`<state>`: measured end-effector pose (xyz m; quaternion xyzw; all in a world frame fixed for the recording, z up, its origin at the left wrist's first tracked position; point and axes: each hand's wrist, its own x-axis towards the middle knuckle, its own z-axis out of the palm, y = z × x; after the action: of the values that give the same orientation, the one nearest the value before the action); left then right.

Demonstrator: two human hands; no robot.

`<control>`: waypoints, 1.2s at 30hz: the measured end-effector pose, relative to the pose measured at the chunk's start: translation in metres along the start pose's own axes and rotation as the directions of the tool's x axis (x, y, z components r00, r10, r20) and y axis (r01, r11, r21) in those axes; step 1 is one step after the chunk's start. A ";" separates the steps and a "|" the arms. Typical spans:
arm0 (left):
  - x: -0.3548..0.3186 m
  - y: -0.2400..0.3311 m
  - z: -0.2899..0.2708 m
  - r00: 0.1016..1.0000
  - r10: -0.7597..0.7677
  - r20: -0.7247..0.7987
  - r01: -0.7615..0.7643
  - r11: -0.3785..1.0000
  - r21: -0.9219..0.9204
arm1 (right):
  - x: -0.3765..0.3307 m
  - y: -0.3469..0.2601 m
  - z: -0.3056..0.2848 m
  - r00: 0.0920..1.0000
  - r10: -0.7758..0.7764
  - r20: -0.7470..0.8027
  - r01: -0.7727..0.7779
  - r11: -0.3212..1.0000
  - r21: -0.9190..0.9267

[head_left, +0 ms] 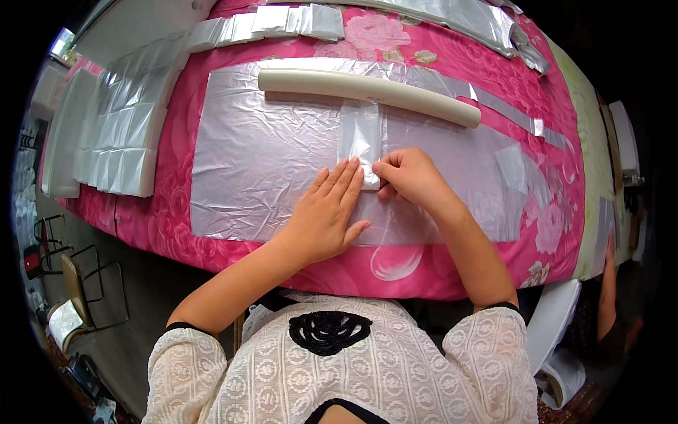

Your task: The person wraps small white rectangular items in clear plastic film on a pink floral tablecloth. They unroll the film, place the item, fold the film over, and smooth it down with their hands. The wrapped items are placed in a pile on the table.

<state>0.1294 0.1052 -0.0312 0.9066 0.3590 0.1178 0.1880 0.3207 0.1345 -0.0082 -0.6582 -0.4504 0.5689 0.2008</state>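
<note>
In the head view, a flat packet [364, 134] of clear plastic lies near the middle of a large, wrinkled plastic sheet [247, 169], itself spread over a pink flowered cloth [175, 212]. The left hand [326, 208] rests palm down, fingers extended and thumb spread wide, its fingertips on the lower left part of the packet. The right hand [413, 178] is curled at the lower right edge, thumb and forefinger narrowly set; whether film is caught between them cannot be told. Beyond the hands, a cream tube [367, 90] lies across the sheet at a slight slant, just over the packet's far end. At left, similar packets [127, 141] overlap in stacked rows; a further row of packets [282, 22] runs along the far side. What any of these contain cannot be made out. The packet under the hands is narrow, oblong and shiny, whitish where light strikes it, with straight long sides and shallow creases. At upper right, a silvery strip [505, 109] curves across the cloth. Another person's arm [607, 300] shows at far right.
</note>
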 end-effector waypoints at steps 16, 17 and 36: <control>0.002 -0.020 0.003 0.971 0.149 -0.185 -0.146 0.989 0.032 | 0.007 0.030 -0.002 0.497 -0.847 0.189 0.656 0.223 -0.721; 0.004 -0.023 0.004 0.955 0.187 -0.231 -0.175 0.982 0.071 | 0.007 0.028 -0.004 0.507 -0.843 0.180 0.667 0.251 -0.701; -0.034 -0.007 -0.014 0.957 0.263 -0.121 -0.278 0.950 -0.141 | -0.038 0.053 0.013 0.403 -0.882 0.246 0.835 0.244 -0.493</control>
<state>0.0959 0.0893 -0.0240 0.9225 0.2300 0.2160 0.2222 0.3301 0.0728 -0.0309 -0.3532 -0.8673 0.1834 0.2990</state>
